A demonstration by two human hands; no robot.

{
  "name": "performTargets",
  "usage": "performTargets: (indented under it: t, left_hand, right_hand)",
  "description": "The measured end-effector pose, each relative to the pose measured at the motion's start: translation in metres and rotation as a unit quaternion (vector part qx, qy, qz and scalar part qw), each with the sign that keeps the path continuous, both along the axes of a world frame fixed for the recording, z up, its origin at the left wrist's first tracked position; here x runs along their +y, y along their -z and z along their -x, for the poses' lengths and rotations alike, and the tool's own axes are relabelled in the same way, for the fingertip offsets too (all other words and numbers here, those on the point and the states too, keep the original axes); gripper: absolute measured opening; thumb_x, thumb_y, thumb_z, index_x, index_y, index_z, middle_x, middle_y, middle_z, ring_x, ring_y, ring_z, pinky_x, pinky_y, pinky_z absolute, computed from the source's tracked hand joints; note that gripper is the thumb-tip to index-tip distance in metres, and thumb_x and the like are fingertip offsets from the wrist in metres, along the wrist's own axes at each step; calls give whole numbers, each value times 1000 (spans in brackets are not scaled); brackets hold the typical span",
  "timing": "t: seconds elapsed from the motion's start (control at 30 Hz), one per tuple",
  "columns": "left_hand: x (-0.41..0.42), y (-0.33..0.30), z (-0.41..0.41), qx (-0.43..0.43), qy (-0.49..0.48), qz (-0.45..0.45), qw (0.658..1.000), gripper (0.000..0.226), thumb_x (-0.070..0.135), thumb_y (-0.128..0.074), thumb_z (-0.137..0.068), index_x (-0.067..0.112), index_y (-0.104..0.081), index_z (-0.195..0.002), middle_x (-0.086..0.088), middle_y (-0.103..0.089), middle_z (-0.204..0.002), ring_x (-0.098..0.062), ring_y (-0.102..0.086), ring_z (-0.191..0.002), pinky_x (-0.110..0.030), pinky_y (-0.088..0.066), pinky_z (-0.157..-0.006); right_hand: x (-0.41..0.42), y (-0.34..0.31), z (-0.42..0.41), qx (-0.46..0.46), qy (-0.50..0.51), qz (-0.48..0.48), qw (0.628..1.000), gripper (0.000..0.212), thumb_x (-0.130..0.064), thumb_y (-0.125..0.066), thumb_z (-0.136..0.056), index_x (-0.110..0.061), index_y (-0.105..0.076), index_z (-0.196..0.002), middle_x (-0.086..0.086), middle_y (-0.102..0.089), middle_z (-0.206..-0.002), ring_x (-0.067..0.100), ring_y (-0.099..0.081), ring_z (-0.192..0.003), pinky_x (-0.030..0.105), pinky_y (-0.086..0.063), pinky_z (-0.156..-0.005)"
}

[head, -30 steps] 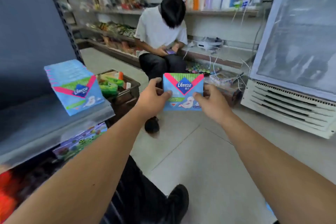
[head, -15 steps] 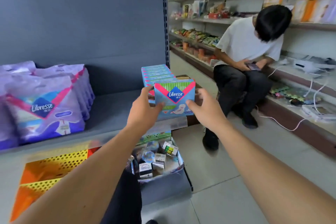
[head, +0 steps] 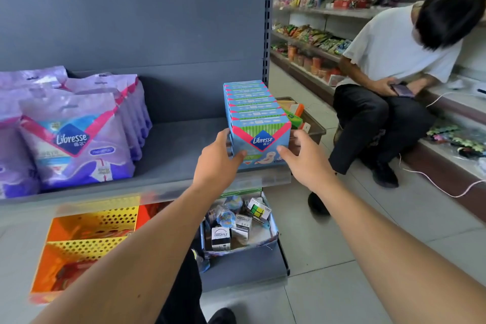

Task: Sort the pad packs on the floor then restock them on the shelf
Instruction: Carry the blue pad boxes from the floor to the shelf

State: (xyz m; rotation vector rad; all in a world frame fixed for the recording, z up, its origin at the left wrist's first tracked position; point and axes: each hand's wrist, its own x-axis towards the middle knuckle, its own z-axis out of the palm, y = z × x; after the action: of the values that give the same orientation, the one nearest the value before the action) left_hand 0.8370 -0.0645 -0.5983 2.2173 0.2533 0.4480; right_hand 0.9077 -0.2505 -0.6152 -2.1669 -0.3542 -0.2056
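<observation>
Since half a second ago you have carried the blue pad pack (head: 260, 139) the last stretch forward, and it now stands upright on the grey shelf (head: 173, 150), at the near end of the row of blue packs (head: 251, 100), apparently touching the one behind. Your left hand (head: 217, 158) is at its left edge and your right hand (head: 306, 158) at its right edge; the fingers (head: 285, 151) of both are only loosely curved, the thumbs lying against the lower corners of the face. I cannot tell whether you still pinch it or have begun to let go.

Nearest to you, under the shelf, sit an orange perforated basket (head: 86, 242) on the left and a low box of small toys (head: 239, 223) to its right. They are not pads and need no handling.

On the shelf itself the sorting looks well advanced: purple pad packs (head: 73, 139) are grouped at the left and the blue ones run front to back at the right end, with bare shelf between the two groups. What is left, I judge, is to square this pack with its row and release it. No loose pad packs show on the visible floor (head: 342, 258), though much of it lies out of view.

Farther right, a person in a white shirt (head: 394, 60) sits on a low ledge with a phone.
</observation>
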Motion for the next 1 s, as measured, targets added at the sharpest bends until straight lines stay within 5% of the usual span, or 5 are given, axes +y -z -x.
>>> performTargets:
  t: [0.17,0.33,0.43,0.6,1.0]
  left_hand:
    - [-5,5,1,19,17,-33,999,41,30,-58,-94,24,-44,-133,7,-63,-120,-14,-62,-106,-27,-50,-81]
    - [-8,3,-6,34,44,13,998,53,38,-71,-84,21,-38,-122,10,-62,-109,-1,-60,-85,-13,-40,-58]
    - [-7,3,-12,68,63,19,996,76,42,-71,-83,21,-27,-140,8,-61,-115,-4,-60,-89,-16,-43,-65]
    - [-8,2,-13,79,62,3,995,61,40,-68,-86,26,-33,-134,8,-60,-112,1,-55,-80,-13,-40,-60]
    - [-13,-2,-6,80,31,-18,996,60,42,-71,-83,17,-35,-125,4,-59,-110,-5,-58,-81,-17,-40,-56]
  right_hand:
    - [1,2,1,-12,-12,-5,1000,36,-33,-62,-92,-18,-51,-122,-3,-62,-117,12,-59,-103,29,-48,-79]
    - [3,-3,-6,49,-92,-71,992,77,-50,-65,-84,-33,-24,-146,-8,-49,-140,10,-49,-127,39,-48,-100]
    - [5,-9,-6,79,-132,-62,986,62,-49,-59,-91,-31,-31,-144,-12,-57,-132,8,-54,-121,36,-49,-98]
    - [4,-8,-10,71,-131,-50,988,44,-51,-53,-93,-34,-41,-132,-12,-59,-128,8,-55,-117,40,-50,-97]
    - [-5,-2,-1,67,-117,-40,990,61,-59,-57,-87,-34,-37,-139,-14,-58,-129,6,-56,-118,40,-52,-96]
